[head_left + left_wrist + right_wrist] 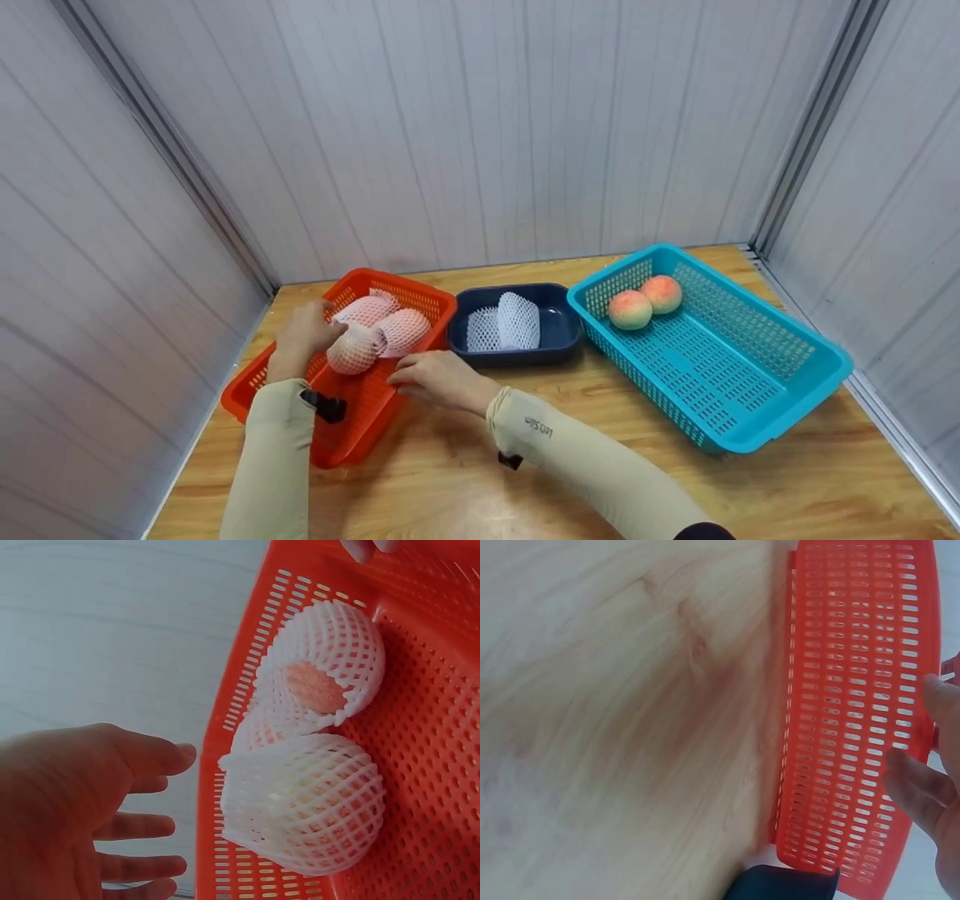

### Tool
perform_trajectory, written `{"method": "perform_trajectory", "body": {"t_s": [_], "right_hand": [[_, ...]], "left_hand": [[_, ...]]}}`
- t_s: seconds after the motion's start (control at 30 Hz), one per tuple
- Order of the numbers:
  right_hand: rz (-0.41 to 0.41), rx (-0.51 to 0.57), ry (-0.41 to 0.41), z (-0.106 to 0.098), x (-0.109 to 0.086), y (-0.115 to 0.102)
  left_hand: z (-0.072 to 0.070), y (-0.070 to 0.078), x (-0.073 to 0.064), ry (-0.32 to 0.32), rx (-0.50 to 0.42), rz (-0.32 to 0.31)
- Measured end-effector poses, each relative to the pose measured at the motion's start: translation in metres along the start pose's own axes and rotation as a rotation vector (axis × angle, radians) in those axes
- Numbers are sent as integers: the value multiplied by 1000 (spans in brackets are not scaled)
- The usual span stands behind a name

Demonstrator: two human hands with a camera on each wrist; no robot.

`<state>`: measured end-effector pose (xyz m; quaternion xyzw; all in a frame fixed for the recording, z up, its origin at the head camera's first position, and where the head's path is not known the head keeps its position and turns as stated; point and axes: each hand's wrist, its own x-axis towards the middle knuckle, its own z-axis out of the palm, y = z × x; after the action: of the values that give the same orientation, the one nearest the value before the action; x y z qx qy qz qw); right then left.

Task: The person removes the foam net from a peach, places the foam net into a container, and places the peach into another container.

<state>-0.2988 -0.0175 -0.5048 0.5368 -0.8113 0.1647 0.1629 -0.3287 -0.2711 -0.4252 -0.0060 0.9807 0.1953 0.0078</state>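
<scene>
My left hand (304, 337) is over the left side of the orange-red basket (405, 287), fingers extended and nothing in them. Close to it lies a peach in a white foam net (352, 352). Two more netted peaches, one on the right (403, 331) and one behind (365, 308), lie against it in the basket. In the left wrist view, a gap separates the thumb from the nearest netted peach (319, 806). My right hand (442, 379) is at the basket's right rim with loosely bent fingers, holding nothing; whether it touches the rim I cannot tell.
A dark blue dish (560, 330) with empty foam nets (519, 322) stands between the baskets. To the right, a teal basket (814, 405) holds two bare peaches, a front one (630, 310) and a back one (661, 294). Panel walls (480, 135) enclose the wooden table (465, 480).
</scene>
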Motion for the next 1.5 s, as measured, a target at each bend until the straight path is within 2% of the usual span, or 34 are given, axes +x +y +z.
{"method": "perform_trajectory", "body": {"t_s": [0.17,0.47,0.63,0.77,0.97,1.23,1.4,1.5], "right_hand": [[-19,10,60,3,-1,0],[6,28,81,8,-4,1],[7,15,99,10,-7,3],[19,6,94,10,-8,2],[32,-11,76,11,-7,1],[22,-21,80,12,-4,0],[23,-16,97,13,-5,0],[28,-8,105,13,-6,1]], "left_hand": [[2,-2,0,-40,-3,-40],[7,-5,2,-111,-16,-40],[16,-5,8,-151,-37,-64],[27,-7,12,-167,-87,-118],[44,-12,17,-183,-172,-185],[59,-22,15,-161,-160,-198],[68,-26,18,-165,-232,-226],[72,-28,21,-169,-306,-256]]}}
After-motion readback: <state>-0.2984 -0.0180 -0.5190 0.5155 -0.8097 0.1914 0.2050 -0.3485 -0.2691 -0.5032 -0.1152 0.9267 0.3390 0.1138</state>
